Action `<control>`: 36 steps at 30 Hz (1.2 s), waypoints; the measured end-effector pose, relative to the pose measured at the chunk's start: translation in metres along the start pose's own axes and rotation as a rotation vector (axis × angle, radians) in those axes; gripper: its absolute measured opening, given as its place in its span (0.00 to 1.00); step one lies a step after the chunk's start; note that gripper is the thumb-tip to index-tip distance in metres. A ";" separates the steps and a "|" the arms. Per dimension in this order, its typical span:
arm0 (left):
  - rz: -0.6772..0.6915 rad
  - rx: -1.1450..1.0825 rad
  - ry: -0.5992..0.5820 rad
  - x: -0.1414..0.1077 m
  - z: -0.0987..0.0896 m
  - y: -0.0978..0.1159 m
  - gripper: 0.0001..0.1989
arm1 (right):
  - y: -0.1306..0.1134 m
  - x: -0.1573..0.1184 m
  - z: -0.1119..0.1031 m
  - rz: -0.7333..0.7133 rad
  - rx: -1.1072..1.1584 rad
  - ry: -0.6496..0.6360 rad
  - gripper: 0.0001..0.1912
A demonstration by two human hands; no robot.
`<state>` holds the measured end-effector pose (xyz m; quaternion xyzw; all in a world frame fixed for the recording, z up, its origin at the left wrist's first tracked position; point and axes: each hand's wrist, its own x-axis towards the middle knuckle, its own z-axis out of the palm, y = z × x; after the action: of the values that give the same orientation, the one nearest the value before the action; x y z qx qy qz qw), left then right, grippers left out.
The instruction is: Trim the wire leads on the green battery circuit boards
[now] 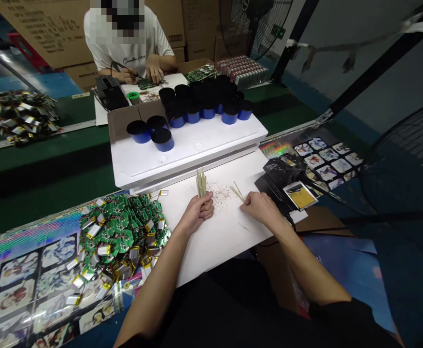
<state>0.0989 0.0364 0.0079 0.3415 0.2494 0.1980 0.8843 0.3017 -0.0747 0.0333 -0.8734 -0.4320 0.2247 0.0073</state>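
Note:
My left hand [201, 209] is closed around a bundle of thin pale strips [201, 181] that stand upright out of the fist. A few similar strips [236, 191] poke out from the pinched fingers of my right hand [258, 205], angled up and to the left. Between the two hands, small light-coloured scraps [220, 197] lie scattered on the white work surface [211, 251]. To the left of my left forearm is a heap of green circuit boards [120, 232] with silver, yellow-taped battery cells attached.
Blue cylinders with black tops [162, 139] stand on a white foam block [193, 152] ahead. A black soldering station [274, 186] with a yellow sponge tray [300, 195] sits at right. Across the bench, a person [124, 53] works on a board. Another board heap [19, 116] lies far left.

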 end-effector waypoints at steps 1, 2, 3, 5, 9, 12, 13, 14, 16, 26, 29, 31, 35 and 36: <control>-0.002 -0.002 0.000 0.000 0.000 0.000 0.30 | 0.001 0.000 0.000 -0.007 0.003 0.003 0.12; -0.005 -0.004 0.001 0.000 0.000 0.000 0.30 | 0.001 -0.001 0.000 -0.013 0.006 0.007 0.11; -0.007 -0.005 0.002 0.000 0.000 0.000 0.30 | 0.001 -0.001 -0.001 -0.020 0.010 0.011 0.11; -0.011 -0.004 0.003 0.000 0.000 0.000 0.30 | 0.002 -0.001 0.000 -0.031 0.015 0.020 0.10; -0.009 -0.001 0.007 0.000 0.000 0.000 0.30 | 0.005 0.000 0.003 -0.036 0.018 0.037 0.09; -0.013 0.001 0.002 0.000 0.000 0.000 0.30 | 0.007 0.002 0.006 -0.034 0.020 0.049 0.10; -0.014 0.001 0.000 0.000 0.000 0.000 0.30 | 0.008 0.003 0.007 -0.034 0.021 0.048 0.10; -0.015 0.000 0.000 0.000 0.000 0.000 0.30 | 0.009 0.003 0.007 -0.034 0.023 0.045 0.10; -0.016 -0.001 0.000 0.000 0.001 0.000 0.30 | 0.009 0.003 0.006 -0.029 0.025 0.036 0.10; -0.022 -0.015 -0.011 -0.001 0.002 0.000 0.30 | -0.007 0.009 -0.007 0.045 0.021 -0.006 0.13; -0.025 -0.006 -0.028 -0.002 0.003 0.000 0.30 | -0.008 0.011 -0.007 0.041 0.060 0.002 0.12; -0.026 0.005 -0.040 -0.002 0.004 -0.001 0.30 | -0.006 0.012 -0.008 0.025 0.114 0.017 0.08; -0.028 0.031 -0.018 -0.002 0.006 -0.002 0.29 | -0.005 0.009 -0.010 -0.057 0.328 0.056 0.03; -0.029 0.037 -0.002 -0.002 0.007 -0.003 0.28 | -0.007 0.008 -0.009 -0.082 0.405 0.058 0.03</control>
<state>0.1019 0.0302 0.0106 0.3545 0.2570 0.1802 0.8808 0.3045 -0.0628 0.0393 -0.8419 -0.4127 0.2815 0.2043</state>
